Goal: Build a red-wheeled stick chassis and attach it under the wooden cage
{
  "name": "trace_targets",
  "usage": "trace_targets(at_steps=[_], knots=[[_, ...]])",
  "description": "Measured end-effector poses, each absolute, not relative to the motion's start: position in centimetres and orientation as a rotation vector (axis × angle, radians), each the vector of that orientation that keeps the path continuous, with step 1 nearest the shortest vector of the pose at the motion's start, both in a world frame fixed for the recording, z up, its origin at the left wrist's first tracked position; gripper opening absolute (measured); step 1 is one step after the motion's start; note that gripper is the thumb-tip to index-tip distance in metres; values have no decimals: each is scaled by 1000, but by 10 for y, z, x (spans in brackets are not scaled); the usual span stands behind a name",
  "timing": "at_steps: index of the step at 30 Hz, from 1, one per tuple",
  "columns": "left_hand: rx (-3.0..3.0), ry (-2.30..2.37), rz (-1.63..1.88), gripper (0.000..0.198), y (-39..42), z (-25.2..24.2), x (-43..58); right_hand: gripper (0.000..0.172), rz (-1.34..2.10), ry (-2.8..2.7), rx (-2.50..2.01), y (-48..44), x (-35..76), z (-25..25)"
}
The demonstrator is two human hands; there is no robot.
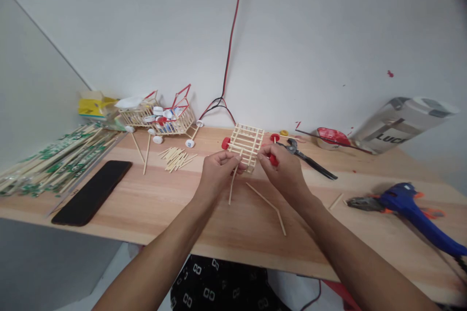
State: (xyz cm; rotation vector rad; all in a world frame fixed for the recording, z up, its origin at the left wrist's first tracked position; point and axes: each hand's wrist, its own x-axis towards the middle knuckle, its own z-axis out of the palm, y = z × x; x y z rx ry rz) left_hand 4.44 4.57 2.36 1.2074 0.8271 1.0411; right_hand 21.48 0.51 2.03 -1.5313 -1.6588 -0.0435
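A small lattice frame [245, 137] made of thin wooden sticks stands between my hands near the wall, with red bottle-cap wheels [226, 143] at its sides. My left hand [220, 169] is closed at the frame's near left edge, pinching a bent wooden stick [231, 185] that points down toward the table. My right hand [283, 167] has its fingers closed on the frame's right edge, beside another red cap [273, 159]. A second bent stick [268, 201] lies on the table below the hands.
Two stick carts [175, 121], one filled with bottle caps, stand at the back left. Nearby lie short sticks [177, 159], a phone [93, 192] and bagged chopsticks [62, 158]. On the right are pincers [310, 159], a red-paint tub [332, 138] and a blue glue gun [408, 211].
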Motion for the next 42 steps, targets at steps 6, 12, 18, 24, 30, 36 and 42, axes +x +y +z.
trace_targets(at_steps=[6, 12, 18, 24, 30, 36, 42], knots=[[1195, 840, 1034, 16, 44, 24, 45, 10, -58, -1671, -1521, 4, 215, 20], [1195, 847, 1027, 16, 45, 23, 45, 10, -63, -1664, -1515, 4, 215, 20], [1195, 844, 1031, 16, 44, 25, 45, 10, -51, -1660, -1533, 4, 215, 20], [1206, 855, 1023, 14, 43, 26, 44, 9, -43, -1662, -1517, 4, 216, 19], [1194, 857, 1011, 15, 45, 25, 44, 9, -27, -1653, -1527, 3, 215, 20], [1199, 858, 1017, 15, 44, 25, 44, 9, -23, -1650, -1535, 3, 214, 21], [1201, 866, 1024, 15, 42, 27, 44, 10, -19, -1653, -1535, 3, 214, 21]])
